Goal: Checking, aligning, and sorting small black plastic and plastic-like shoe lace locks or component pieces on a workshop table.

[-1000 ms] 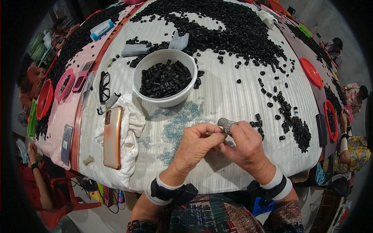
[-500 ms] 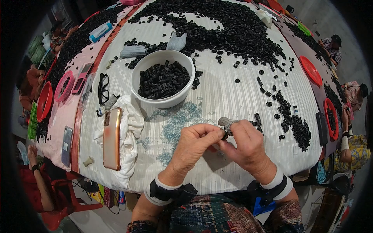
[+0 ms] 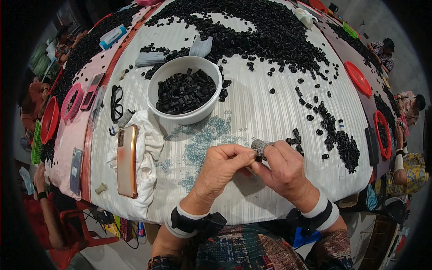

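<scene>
Head view: pinched black piece [image 3: 259,158], direction and long axis hidden.

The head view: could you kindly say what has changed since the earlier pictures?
The tabletop and white bowl sit slightly farther left in frame, probably from camera movement. No grip visibly changed: the left hand and right hand still meet at the fingertips.

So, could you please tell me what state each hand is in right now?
Left hand: closed, pinching a small dark piece, mostly hidden.
Right hand: closed, fingers curled; whether it grips the piece is hidden.
</scene>
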